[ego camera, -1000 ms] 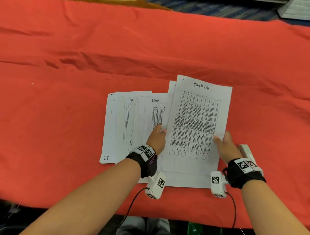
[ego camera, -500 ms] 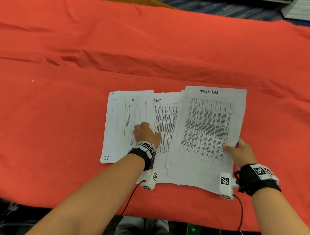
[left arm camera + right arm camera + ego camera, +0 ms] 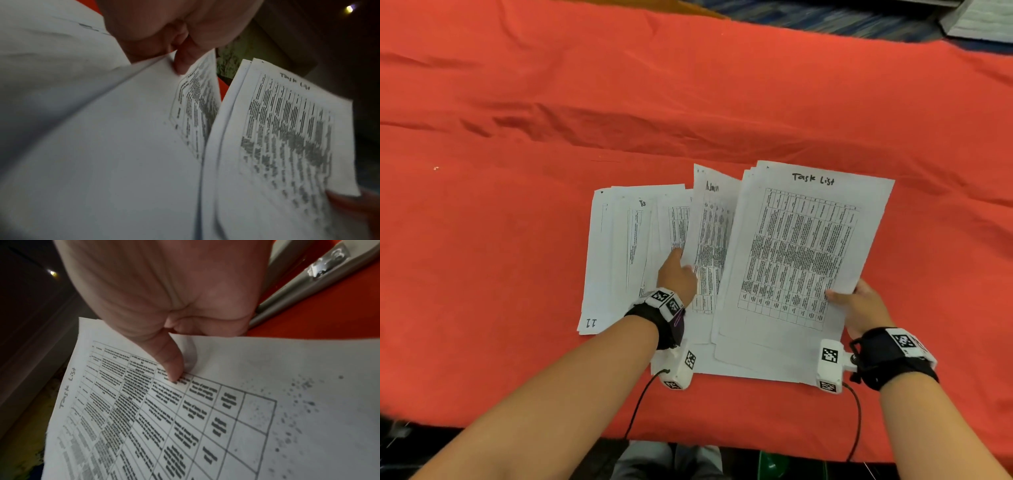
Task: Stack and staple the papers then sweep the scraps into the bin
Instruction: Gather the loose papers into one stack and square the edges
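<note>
— Checking the papers (image 3: 619, 257): appearance and location?

— White sheets, printed with dense black tables. Lying near the front edge of a table, on a wrinkled red cloth (image 3: 517, 240). Handwritten headings: "Task List" on the right-hand stack (image 3: 801, 246), "Admin" on a single sheet (image 3: 714, 236) just left of it, "11" upside down at the near corner of the leftmost sheet.

— Counting each item?

— One fan of overlapping sheets on the left, flat on the cloth; number of sheets not readable. One "Admin" sheet, raised and tilted above the fan. One "Task List" stack, with at least three offset edges at its top-left corner. One grey stapler (image 3: 308, 277), on the cloth just beside the right hand (image 3: 863, 305), seen in the right wrist view only. Two hands, each fitted with a black wristband (image 3: 893, 356) and a white camera block (image 3: 830, 363).

— State of the hands?

— Left hand (image 3: 678, 274): curled, pinching the left edge of the "Admin" sheet between thumb and fingers. Right hand: gripping the right edge of the "Task List" stack, thumb (image 3: 170, 366) pressed on the printed table, remaining fingers tucked beneath the paper. Raised off the cloth at that edge and overlapping the right side of the "Admin" sheet.
</note>
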The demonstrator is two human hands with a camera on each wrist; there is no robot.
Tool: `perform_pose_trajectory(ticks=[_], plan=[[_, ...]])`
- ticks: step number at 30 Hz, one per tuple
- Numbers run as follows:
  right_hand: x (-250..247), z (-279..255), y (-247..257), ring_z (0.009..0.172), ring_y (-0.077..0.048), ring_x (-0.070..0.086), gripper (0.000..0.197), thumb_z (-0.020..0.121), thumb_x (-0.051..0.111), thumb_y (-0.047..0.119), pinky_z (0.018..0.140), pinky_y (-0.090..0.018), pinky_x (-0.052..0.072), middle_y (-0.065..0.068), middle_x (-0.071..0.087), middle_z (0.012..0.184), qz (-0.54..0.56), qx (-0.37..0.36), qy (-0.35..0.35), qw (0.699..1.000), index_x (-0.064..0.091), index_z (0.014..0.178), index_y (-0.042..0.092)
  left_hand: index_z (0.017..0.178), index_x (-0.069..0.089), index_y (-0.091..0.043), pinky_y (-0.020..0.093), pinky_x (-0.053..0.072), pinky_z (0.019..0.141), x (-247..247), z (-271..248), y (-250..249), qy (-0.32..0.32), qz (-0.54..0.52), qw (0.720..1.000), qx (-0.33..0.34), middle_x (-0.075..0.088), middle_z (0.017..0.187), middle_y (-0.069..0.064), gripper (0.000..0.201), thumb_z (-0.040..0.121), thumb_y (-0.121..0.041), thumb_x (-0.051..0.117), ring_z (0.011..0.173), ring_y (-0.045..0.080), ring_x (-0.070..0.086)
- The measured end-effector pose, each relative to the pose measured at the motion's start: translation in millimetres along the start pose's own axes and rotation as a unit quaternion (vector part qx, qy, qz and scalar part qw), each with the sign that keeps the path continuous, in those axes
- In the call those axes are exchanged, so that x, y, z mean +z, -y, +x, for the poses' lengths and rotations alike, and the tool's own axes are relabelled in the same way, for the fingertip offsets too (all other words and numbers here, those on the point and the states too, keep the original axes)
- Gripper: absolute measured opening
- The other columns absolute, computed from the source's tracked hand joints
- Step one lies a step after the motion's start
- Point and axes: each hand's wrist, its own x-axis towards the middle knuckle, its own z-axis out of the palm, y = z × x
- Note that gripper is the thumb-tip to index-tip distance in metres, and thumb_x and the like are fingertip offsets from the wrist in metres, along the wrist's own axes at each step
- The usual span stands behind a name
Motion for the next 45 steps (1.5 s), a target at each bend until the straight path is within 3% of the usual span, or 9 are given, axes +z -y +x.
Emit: perform_pose_trajectory(ticks=[4,9,16,22,25,32,37,41,45], plan=[[10,0,9,0.093,-0.027,0.064,0.037,0.087,0.051,-0.013,0.092,-0.042,0.049,-0.014,0.064,0.109,0.016,0.008,0.020,1.000,0.058,0.115,0.010,0.141,0.041,-0.010,0.026,0.032,0.109,5,-8,-8,0.029,-0.058,0.998,0.027,0.045,0.143,0.005,0.043,0.098,-0.007,0.042,0.129,0.021,0.045],[19,2,10,0.109,-0.027,0.061,0.038,0.091,0.054,0.000,0.100,-0.044,0.045,-0.006,0.065,0.115,-0.022,-0.007,0.021,1.000,0.053,0.128,0.011,0.121,0.055,-0.017,0.012,0.045,0.077,7,-22,-23,0.063,-0.128,0.986,0.086,0.060,0.110,-0.004,0.034,0.095,0.001,0.040,0.098,0.013,0.057],[27,-5,15,0.085,-0.027,0.064,0.051,0.086,0.060,-0.006,0.079,-0.039,0.053,-0.013,0.066,0.099,-0.044,-0.037,-0.002,0.998,0.034,0.122,0.020,0.113,0.057,-0.019,0.041,0.053,0.091,2,-25,-23,0.106,-0.124,0.981,0.105,0.065,0.112,0.010,0.022,0.095,-0.012,0.046,0.103,0.026,0.062],[23,-3,13,0.088,-0.025,0.066,0.057,0.079,0.065,-0.009,0.090,-0.041,0.050,-0.014,0.069,0.108,-0.071,0.001,0.015,0.997,0.050,0.131,0.007,0.127,0.050,-0.017,0.029,0.049,0.089,0,-21,-19,0.149,-0.113,0.981,0.049,0.059,0.118,0.004,0.050,0.086,0.010,0.037,0.101,0.017,0.057],[17,-4,10,0.095,-0.026,0.065,0.041,0.081,0.066,-0.004,0.095,-0.040,0.048,-0.010,0.069,0.111,-0.103,-0.009,-0.012,0.995,0.062,0.120,0.007,0.114,0.052,-0.013,0.034,0.050,0.085,-2,-15,-15,0.037,0.081,0.996,-0.002,0.050,0.113,0.007,0.028,0.086,-0.008,0.051,0.100,0.022,0.052],[-8,6,-6,0.104,-0.032,0.066,0.032,0.078,0.068,-0.001,0.098,-0.053,0.048,-0.012,0.069,0.112,-0.065,0.010,-0.054,0.996,0.069,0.099,0.022,0.134,0.027,-0.007,0.037,0.041,0.097,-10,2,3,-0.059,0.166,0.980,-0.096,0.033,0.134,0.016,0.081,0.074,-0.028,0.078,0.123,0.030,0.037],[-10,-5,-2,0.107,-0.033,0.062,0.044,0.083,0.061,-0.008,0.098,-0.049,0.047,-0.016,0.064,0.120,-0.034,0.022,-0.067,0.997,0.058,0.125,0.004,0.129,0.033,-0.003,0.033,0.049,0.077,-7,8,5,-0.011,0.065,0.996,-0.058,0.051,0.103,0.011,0.051,0.085,0.002,0.056,0.089,0.022,0.051],[-12,-8,1,0.084,-0.021,0.064,0.042,0.085,0.060,-0.006,0.073,-0.032,0.052,-0.012,0.064,0.115,-0.027,0.015,-0.070,0.997,0.059,0.125,0.005,0.065,0.041,-0.016,0.023,0.033,0.051,0,4,7,0.002,0.122,0.991,0.050,0.045,0.072,0.000,0.027,0.086,0.000,0.040,0.076,0.022,0.050],[-14,-8,5,0.083,-0.020,0.063,0.043,0.085,0.059,-0.008,0.074,-0.031,0.052,-0.014,0.064,0.114,-0.007,0.010,-0.070,0.997,0.057,0.126,0.005,0.101,0.057,-0.007,0.033,0.045,0.076,-1,-7,6,-0.036,0.214,0.975,0.051,0.049,0.108,0.013,0.020,0.093,-0.017,0.042,0.102,0.028,0.050]])
